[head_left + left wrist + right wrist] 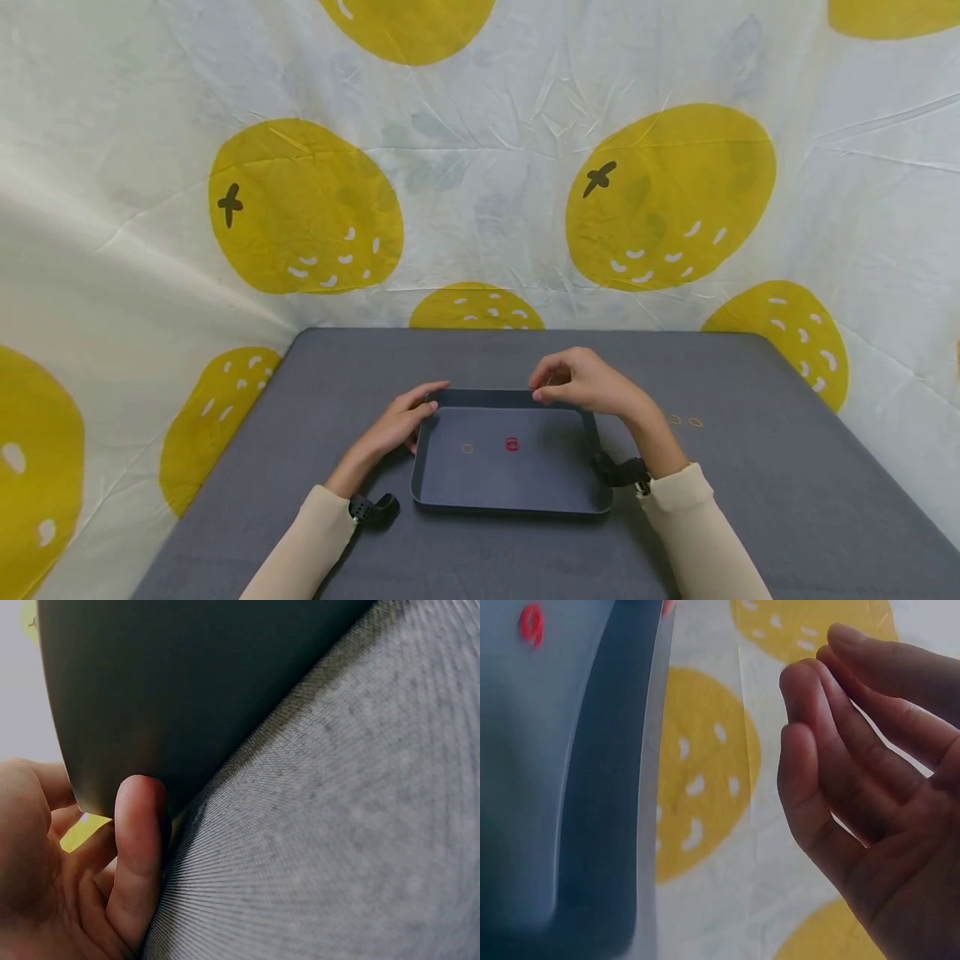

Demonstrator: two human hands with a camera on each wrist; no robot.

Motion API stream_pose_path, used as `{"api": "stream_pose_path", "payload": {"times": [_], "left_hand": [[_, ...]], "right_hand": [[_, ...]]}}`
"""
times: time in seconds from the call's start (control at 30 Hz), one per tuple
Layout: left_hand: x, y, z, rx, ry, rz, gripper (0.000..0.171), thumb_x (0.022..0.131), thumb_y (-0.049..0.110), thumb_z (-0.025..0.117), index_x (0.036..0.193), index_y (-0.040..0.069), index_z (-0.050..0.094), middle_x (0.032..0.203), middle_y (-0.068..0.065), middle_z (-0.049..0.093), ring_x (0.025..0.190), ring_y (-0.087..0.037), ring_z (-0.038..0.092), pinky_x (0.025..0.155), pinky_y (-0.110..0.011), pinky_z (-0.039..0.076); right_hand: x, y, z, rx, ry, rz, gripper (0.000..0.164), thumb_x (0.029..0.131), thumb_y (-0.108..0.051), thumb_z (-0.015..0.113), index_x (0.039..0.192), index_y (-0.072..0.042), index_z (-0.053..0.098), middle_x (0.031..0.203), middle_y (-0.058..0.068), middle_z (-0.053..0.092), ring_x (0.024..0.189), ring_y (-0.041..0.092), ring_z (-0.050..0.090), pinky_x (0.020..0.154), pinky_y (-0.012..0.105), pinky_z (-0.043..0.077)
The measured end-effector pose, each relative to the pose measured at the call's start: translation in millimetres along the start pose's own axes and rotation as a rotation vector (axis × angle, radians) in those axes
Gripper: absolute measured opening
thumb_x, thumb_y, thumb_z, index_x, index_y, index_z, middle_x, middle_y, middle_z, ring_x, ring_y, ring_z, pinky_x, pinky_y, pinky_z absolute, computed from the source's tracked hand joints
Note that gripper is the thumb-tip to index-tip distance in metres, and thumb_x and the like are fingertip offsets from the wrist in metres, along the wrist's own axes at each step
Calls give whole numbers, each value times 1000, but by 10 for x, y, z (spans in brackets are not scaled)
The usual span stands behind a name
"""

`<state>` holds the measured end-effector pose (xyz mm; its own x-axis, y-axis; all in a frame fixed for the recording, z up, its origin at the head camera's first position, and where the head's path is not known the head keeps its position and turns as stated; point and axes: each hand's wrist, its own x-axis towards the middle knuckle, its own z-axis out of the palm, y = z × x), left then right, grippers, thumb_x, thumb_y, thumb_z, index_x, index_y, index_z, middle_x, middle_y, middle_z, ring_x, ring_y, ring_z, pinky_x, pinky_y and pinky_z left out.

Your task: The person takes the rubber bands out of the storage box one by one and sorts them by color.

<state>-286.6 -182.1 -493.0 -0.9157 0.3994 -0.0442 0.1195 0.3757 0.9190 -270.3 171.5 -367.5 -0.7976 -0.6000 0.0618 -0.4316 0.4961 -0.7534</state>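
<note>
You're gripping the tray (495, 484) with your left hand (400, 423); your right hand (586, 384) is curling, whether holding anything unclear.

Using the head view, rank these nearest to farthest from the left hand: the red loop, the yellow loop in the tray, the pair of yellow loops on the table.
From the left hand:
1. Yellow loop, inside the tray, left of its middle.
2. Red loop, near the tray's middle.
3. Pair of yellow loops, on the table beyond the tray's right side.
</note>
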Motion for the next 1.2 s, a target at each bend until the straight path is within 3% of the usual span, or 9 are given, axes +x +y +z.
{"api": "stream_pose_path", "payload": {"times": [0.17,0.33,0.43,0.63,0.7,1.0,1.2], "left_hand": [[6,5,-1,0,7,-5,47,111,25,49,157,26,46,55,0,42,41,-18,50,45,-39,56],[11,4,4,-3,3,-12,47,111,27,50,157,27,46,65,-4,50,42,-17,53,45,-38,56],[7,7,0,1,-1,-13,48,110,28,50,158,27,45,72,-6,53,43,-17,54,46,-38,57],[-12,-5,-17,6,4,-13,47,110,28,50,157,26,46,61,-4,45,41,-18,53,45,-37,56],[-19,-16,-17,6,3,-7,47,110,27,51,157,25,46,65,-3,46,42,-18,52,44,-37,56],[-13,-12,-2,9,-6,-20,47,111,26,49,157,25,46,60,-2,43,41,-16,50,44,-35,54],[-2,-4,1,5,19,-25,46,110,25,50,156,29,48,91,-11,60,42,-17,52,45,-37,55]], "right_hand": [[186,-120,178,5,-41,-47,8,95,-17,77,101,-13,78,96,2,78,85,14,73,77,30,59],[356,-165,384,37,-63,-91,7,95,-14,76,101,-11,78,97,4,78,90,24,75,78,28,60],[444,-141,523,41,-78,-98,7,94,-13,76,101,-10,78,97,5,77,90,28,75,78,25,59],[557,-78,772,11,-106,-98,10,94,-12,76,103,-7,78,98,4,77,85,17,73,75,24,58],[579,-45,840,-12,-112,-95,11,95,-12,75,103,-5,78,98,3,77,84,15,72,73,24,58],[634,85,984,-70,-150,-79,10,92,-10,77,101,-5,81,97,2,79,84,11,73,72,24,58],[653,104,1022,-106,-167,-69,9,91,-7,77,100,-6,81,94,2,80,79,6,71,70,22,57]]}}
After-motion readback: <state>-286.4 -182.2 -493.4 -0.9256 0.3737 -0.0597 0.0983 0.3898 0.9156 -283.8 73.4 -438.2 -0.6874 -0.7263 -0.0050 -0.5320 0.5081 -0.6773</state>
